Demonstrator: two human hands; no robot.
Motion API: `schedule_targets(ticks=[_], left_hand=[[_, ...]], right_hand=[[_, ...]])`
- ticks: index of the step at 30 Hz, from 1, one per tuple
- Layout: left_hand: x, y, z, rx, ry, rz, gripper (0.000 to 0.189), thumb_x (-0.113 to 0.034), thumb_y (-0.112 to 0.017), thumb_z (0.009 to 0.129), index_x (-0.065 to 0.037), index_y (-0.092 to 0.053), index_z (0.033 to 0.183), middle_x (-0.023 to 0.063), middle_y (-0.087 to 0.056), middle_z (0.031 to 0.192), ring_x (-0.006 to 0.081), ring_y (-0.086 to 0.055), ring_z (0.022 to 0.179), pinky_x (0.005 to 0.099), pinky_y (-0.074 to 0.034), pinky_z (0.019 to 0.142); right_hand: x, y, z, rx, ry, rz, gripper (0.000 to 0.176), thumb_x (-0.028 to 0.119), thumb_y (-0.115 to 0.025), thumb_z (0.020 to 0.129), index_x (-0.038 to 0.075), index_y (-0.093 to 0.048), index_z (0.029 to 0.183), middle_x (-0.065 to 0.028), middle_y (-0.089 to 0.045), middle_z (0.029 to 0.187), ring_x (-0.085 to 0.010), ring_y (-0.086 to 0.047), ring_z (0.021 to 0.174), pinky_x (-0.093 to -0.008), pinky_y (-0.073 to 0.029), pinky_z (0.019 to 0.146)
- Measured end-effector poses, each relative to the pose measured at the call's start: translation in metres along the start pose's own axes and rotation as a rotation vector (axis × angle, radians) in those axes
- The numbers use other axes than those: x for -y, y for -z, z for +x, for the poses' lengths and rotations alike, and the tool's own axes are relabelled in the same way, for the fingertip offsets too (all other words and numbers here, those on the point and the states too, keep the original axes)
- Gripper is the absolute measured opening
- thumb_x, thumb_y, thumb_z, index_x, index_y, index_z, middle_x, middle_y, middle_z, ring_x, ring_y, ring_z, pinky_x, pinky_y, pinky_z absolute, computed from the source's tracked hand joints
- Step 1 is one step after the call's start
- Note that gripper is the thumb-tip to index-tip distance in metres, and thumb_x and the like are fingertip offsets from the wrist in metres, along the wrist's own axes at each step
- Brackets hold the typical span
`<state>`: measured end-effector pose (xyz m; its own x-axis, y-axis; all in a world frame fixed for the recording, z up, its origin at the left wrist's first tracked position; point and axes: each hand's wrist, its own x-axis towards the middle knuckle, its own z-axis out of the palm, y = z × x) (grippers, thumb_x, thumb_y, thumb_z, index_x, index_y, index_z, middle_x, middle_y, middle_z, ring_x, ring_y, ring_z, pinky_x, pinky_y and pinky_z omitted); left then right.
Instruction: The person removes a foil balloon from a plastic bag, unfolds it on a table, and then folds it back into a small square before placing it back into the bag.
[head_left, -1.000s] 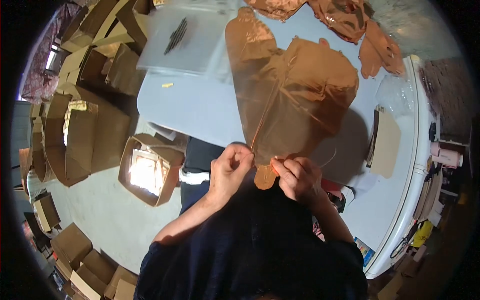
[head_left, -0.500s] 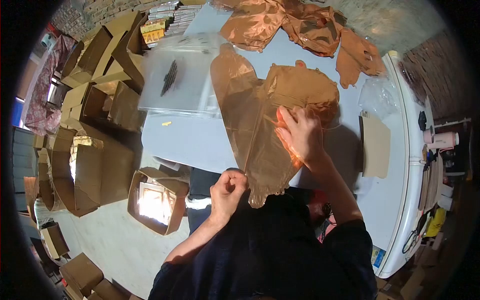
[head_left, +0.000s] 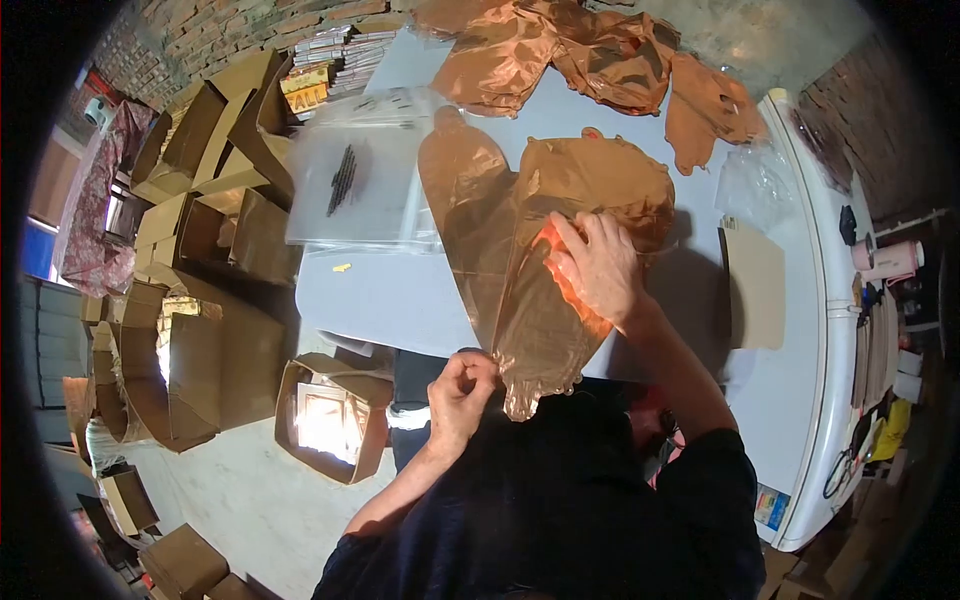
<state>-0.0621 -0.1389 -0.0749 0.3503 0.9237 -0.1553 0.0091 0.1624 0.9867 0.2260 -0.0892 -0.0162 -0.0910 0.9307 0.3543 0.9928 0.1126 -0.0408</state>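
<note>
A flat copper-coloured foil balloon (head_left: 460, 205) lies across the table, its narrow lower end hanging over the near edge. A stack of the same foil balloons (head_left: 600, 170) sits to its right, with rounded, layered edges. At the lower left edge of the foil, my left hand (head_left: 462, 395) has thumb and forefinger pinched together on the rim. My right hand (head_left: 597, 265) rests on the foil with its fingers stretched out over it. Bright orange light glows on the foil beside that palm.
More copper foil balloons (head_left: 600, 55) lie at the table's far end. Clear plastic bags (head_left: 385, 195) are on the left, a cardboard sheet (head_left: 755, 285) on the right. Open cardboard boxes (head_left: 225, 350) crowd the floor at left, and one open box (head_left: 335, 420) stands near the table.
My right hand's fingers have flattened and spread a little on the foil. My left hand keeps its pinch at the edge. The whole view has shifted slightly.
</note>
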Motion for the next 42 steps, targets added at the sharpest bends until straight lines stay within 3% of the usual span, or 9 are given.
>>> schedule_targets(ticks=[7,11,16,20,22,24,30,34,42], left_hand=[[-0.003,0.003,0.003,0.003,-0.037,0.085,0.018,-0.006,-0.070,0.099,-0.001,-0.064,0.116,0.0057,-0.077,0.094,0.0093,-0.071,0.088,0.0261,-0.058,0.081],[-0.040,0.009,-0.005,0.020,-0.055,0.360,0.049,-0.011,-0.070,0.100,-0.011,-0.051,0.145,0.0145,-0.080,0.105,0.0193,-0.078,0.092,0.0332,-0.061,0.081],[-0.058,0.023,-0.004,0.030,-0.038,0.546,0.057,-0.010,-0.071,0.098,-0.013,-0.051,0.151,0.0137,-0.079,0.097,0.0195,-0.077,0.082,0.0328,-0.060,0.075],[-0.085,0.027,0.009,-0.056,-0.080,0.614,0.032,-0.009,-0.071,0.098,-0.004,-0.069,0.129,0.0131,-0.076,0.095,0.0167,-0.074,0.078,0.0313,-0.057,0.072],[-0.077,0.038,0.027,-0.118,-0.242,0.670,0.025,-0.008,-0.071,0.098,-0.003,-0.073,0.122,0.0118,-0.076,0.096,0.0168,-0.073,0.080,0.0311,-0.057,0.074],[-0.081,0.049,0.049,-0.102,-0.283,0.617,0.027,-0.008,-0.070,0.098,-0.002,-0.072,0.125,0.0117,-0.076,0.107,0.0198,-0.072,0.092,0.0314,-0.057,0.080],[-0.083,0.063,0.112,0.027,0.039,-0.149,0.054,-0.014,-0.069,0.101,0.007,-0.049,0.146,0.0154,-0.058,0.143,0.0217,-0.056,0.134,0.0332,-0.044,0.113],[-0.090,0.057,0.122,0.023,0.105,-0.274,0.051,-0.013,-0.064,0.103,0.007,-0.044,0.146,0.0157,-0.061,0.134,0.0244,-0.063,0.125,0.0371,-0.050,0.111],[-0.088,0.054,0.119,0.050,0.166,-0.263,0.059,-0.016,-0.066,0.102,0.008,-0.038,0.149,0.0188,-0.058,0.134,0.0268,-0.066,0.120,0.0429,-0.053,0.108]], right_hand=[[-0.007,0.032,-0.006,-0.244,-0.085,0.343,0.042,0.012,-0.070,0.095,0.004,-0.063,0.136,-0.0117,-0.060,0.108,-0.0276,-0.058,0.102,-0.0380,-0.050,0.089],[0.018,0.099,-0.028,0.040,-0.285,0.850,0.036,0.018,-0.065,0.099,0.001,-0.063,0.131,-0.0123,-0.063,0.101,-0.0225,-0.063,0.094,-0.0349,-0.051,0.085],[0.028,0.145,-0.085,0.534,-0.379,1.450,0.027,0.017,-0.056,0.106,0.005,-0.066,0.127,-0.0144,-0.066,0.112,-0.0211,-0.065,0.103,-0.0337,-0.052,0.087],[0.045,0.151,-0.118,0.963,-0.788,1.127,0.022,0.014,-0.054,0.107,0.007,-0.069,0.121,-0.0170,-0.071,0.116,-0.0249,-0.069,0.109,-0.0409,-0.053,0.095],[0.047,0.114,-0.191,0.644,-0.194,0.274,0.021,0.014,-0.056,0.105,0.007,-0.069,0.121,-0.0148,-0.073,0.108,-0.0281,-0.072,0.099,-0.0464,-0.053,0.097],[0.046,0.093,-0.229,0.437,0.088,-0.015,0.023,0.014,-0.060,0.101,0.009,-0.068,0.122,-0.0134,-0.074,0.105,-0.0313,-0.073,0.099,-0.0492,-0.053,0.097],[0.056,0.117,-0.166,0.679,-0.472,0.351,0.043,0.012,-0.072,0.089,0.012,-0.065,0.131,-0.0168,-0.067,0.123,-0.0341,-0.059,0.127,-0.0480,-0.046,0.105],[0.052,0.099,-0.088,0.044,-0.082,0.185,0.055,0.018,-0.076,0.091,0.009,-0.060,0.143,-0.0169,-0.060,0.135,-0.0344,-0.054,0.130,-0.0497,-0.043,0.109],[0.008,-0.016,0.011,0.152,-0.166,0.069,0.080,0.064,-0.058,0.097,0.018,-0.040,0.160,-0.0125,-0.025,0.170,-0.0381,-0.011,0.159,-0.0766,-0.009,0.120]])
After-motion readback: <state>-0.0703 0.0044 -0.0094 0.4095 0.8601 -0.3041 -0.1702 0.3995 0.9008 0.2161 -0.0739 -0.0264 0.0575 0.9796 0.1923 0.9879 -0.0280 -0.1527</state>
